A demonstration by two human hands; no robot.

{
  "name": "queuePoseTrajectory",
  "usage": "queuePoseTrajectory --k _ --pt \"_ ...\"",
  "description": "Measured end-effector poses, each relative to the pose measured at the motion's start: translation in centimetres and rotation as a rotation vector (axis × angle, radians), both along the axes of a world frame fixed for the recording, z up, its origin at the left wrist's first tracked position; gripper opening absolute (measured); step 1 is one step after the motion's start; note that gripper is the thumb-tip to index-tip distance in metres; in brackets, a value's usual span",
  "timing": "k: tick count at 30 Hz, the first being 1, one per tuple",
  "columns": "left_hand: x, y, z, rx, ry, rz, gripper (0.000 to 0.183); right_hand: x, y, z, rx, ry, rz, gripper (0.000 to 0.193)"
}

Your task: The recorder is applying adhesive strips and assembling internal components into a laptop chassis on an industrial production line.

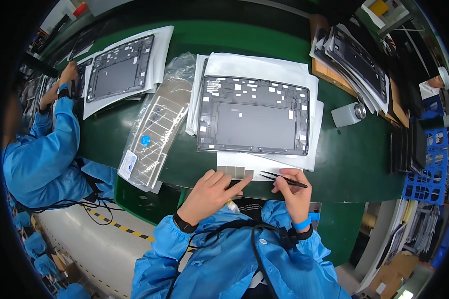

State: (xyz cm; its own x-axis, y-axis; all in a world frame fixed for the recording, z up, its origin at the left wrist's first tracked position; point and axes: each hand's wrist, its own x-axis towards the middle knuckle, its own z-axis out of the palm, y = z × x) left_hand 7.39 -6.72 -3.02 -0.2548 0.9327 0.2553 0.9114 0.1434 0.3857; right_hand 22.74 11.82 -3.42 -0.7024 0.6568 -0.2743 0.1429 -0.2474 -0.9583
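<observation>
My left hand point(209, 195) is at the table's front edge, fingers curled at a short strip of grey-brown square pads point(230, 171). Its index finger stretches to the strip's right end. Black tweezers point(292, 182) are pinched in my right hand point(295, 193), their tips pointing left, a little apart from the strip. Just beyond, a dark tablet housing point(254, 119) with small white stickers lies flat on a stack of white sheets point(257, 65). The thumb of my left hand is partly hidden.
A clear plastic bag point(157, 117) of similar pad sheets lies left of the housing. Another housing point(122, 67) rests farther left, near a co-worker's blue sleeve point(60, 124). At right stand a white bottle point(348, 114), stacked housings point(359, 60) and a blue crate point(426, 174).
</observation>
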Motion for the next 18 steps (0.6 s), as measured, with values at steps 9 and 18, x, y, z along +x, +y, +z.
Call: queuePoseTrajectory --k 9,18 --pt "-0.2 0.7 -1.7 -0.073 0.120 0.014 0.053 -1.8 -0.8 -1.2 0.093 -0.017 -0.135 0.014" --pt "-0.5 0.6 -1.8 -0.082 0.121 -0.005 0.052 -2.2 -1.0 -1.3 0.142 -0.071 -0.118 0.016"
